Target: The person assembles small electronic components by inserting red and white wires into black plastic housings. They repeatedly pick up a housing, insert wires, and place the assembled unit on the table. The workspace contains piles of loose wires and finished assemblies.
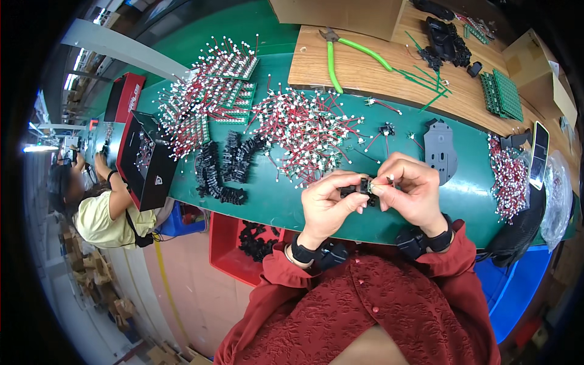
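Close together over the near edge of the green table (286, 210), my two hands meet at a small black plastic part (364, 185). My left hand (328, 204) pinches this part between thumb and fingertips. In the fingertips of my right hand (413, 188) is a small circuit board with a white connector (390, 179), held against the black part; my fingers cover most of it. Beyond my left hand spreads a loose pile of small boards with red wires (304, 131). Rows of black plastic parts (228, 167) lie left of it. A grey plate (440, 149) is beyond my right hand.
Boards with upright wires (210, 97) are stacked at the far left, by a black box (146, 161). Green-handled cutters (331, 61) lie on a wooden board. More wired pieces (508, 176) and a phone (539, 155) are at right. A red bin (225, 255) stands below; a co-worker (103, 213) sits left.
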`<state>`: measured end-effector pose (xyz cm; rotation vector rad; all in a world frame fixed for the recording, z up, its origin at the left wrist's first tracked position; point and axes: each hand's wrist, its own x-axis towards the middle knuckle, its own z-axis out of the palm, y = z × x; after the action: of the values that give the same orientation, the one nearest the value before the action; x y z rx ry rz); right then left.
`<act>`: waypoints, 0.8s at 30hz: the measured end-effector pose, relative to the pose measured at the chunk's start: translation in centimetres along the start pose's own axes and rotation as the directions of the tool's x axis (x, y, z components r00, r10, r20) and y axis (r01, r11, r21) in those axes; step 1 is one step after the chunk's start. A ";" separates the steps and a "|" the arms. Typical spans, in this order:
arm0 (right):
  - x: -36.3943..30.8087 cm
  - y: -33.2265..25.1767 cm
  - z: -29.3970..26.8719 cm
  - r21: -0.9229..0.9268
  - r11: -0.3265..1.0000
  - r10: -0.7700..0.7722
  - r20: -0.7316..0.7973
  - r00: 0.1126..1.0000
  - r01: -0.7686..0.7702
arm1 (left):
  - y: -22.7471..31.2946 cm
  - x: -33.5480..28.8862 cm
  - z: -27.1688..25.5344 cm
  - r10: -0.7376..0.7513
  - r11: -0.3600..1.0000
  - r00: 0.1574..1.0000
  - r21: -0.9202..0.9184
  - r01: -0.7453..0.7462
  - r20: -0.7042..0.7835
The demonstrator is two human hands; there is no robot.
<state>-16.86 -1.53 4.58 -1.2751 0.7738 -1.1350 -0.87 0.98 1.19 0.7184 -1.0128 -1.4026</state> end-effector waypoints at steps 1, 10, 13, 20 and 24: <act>0.1 -0.1 -0.2 -0.012 1.000 0.018 0.015 1.000 -0.018 | 0.0 0.0 0.1 0.000 0.999 1.000 0.049 0.000 0.011; 0.0 -0.2 0.0 -0.103 0.994 -0.012 0.072 0.997 0.020 | -0.2 -0.3 -0.2 -0.029 0.998 1.000 -0.062 0.029 -0.002; 0.0 -0.4 -0.3 0.065 0.996 0.056 0.098 0.994 -0.063 | -0.1 -0.3 -0.6 0.009 1.000 0.997 -0.013 -0.008 0.073; 0.1 -0.3 -0.1 0.122 0.987 0.092 0.116 0.989 -0.106 | -0.6 -0.5 -0.6 0.054 0.996 0.996 -0.079 -0.049 0.072; 0.1 0.1 0.1 0.168 0.983 0.063 0.094 0.994 -0.079 | -0.6 -0.7 -0.1 0.102 0.994 0.995 -0.033 -0.102 0.006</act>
<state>-16.76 -1.57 4.53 -1.1365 0.6368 -1.0574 -0.92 1.61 0.50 0.6287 -1.0162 -1.3311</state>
